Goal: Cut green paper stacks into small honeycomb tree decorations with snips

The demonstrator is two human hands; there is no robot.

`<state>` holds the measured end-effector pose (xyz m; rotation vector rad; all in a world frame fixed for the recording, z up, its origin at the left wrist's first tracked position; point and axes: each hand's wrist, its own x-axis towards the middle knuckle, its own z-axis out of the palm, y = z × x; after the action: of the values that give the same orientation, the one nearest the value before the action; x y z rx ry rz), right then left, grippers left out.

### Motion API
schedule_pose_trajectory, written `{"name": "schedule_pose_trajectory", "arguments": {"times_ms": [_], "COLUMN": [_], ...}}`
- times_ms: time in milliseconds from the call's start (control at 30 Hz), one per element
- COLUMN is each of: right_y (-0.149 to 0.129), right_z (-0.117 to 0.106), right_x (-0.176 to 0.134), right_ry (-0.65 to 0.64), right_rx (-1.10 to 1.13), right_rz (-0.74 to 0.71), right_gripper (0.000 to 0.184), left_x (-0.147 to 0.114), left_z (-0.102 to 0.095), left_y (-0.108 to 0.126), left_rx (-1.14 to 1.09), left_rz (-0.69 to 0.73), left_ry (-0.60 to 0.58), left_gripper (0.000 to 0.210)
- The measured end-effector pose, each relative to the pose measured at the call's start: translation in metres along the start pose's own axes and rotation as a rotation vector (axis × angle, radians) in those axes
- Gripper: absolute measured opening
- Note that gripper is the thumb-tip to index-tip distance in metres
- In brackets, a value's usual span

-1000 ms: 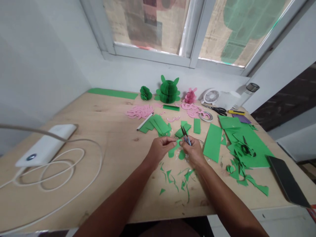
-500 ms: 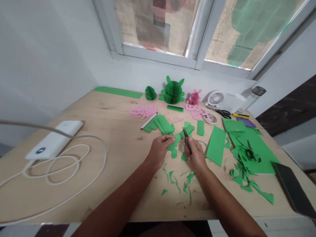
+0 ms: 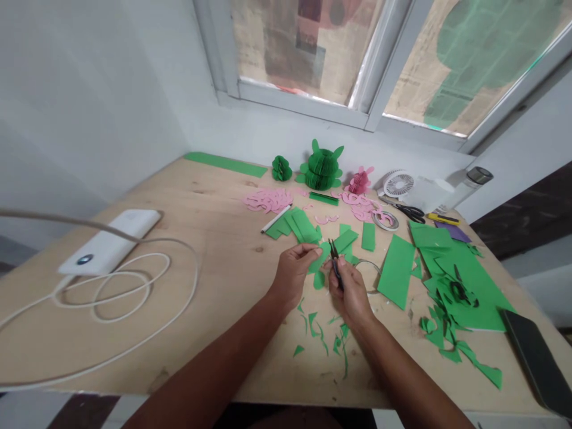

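My left hand pinches a small rounded green paper piece between thumb and fingertips. Dark long-nose pliers are in my right hand, their narrow tips pointing away from me and slightly parted. The tips are close to the right edge of the paper piece; whether they touch it I cannot tell. Another rounded green piece shows just below the held one. A thin wire ring lies right of my right hand, and green offcuts are scattered nearer to me.
Green paper sheets lie at the right beside a dark phone. Green and pink honeycomb paper figures stand along the wall, near a small white fan and black scissors. A white power bank with looped cable is on the left.
The view has shifted, so the table things sit slightly further right. The plier tips have come closer to the held paper piece. Both hands keep their grips.
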<state>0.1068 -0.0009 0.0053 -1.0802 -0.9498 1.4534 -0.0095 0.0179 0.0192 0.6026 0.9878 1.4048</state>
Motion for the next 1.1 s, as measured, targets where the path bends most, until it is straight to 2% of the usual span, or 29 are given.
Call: {"name": "schedule_pose_trajectory", "arguments": {"times_ms": [233,433,667,1100], "right_y": [0.0,-0.009,-0.012,-0.014], "right_z": [-0.002,-0.011,-0.016,-0.014], "right_x": [0.002,0.006,0.007,0.006], "right_ry": [-0.024,-0.061,-0.122,-0.127], "right_rx": [0.013,-0.082,-0.143,-0.145], "right_rz": [0.012,0.017,0.032,0.026], "right_gripper": [0.043,0.045,0.044,0.048], "left_x": [-0.001,0.006,0.007,0.007], "left_z": [-0.001,-0.01,-0.011,-0.011], "left_y": [0.004,0.007,0.012,0.015], "left_rx": [0.091,0.208,0.203,0.201], "left_rz": [0.045,0.037,0.005,0.009], "left_ry": [-0.017,-0.105,-0.153,-0.181], "left_gripper": [0.018,0.02,0.018,0.012]}}
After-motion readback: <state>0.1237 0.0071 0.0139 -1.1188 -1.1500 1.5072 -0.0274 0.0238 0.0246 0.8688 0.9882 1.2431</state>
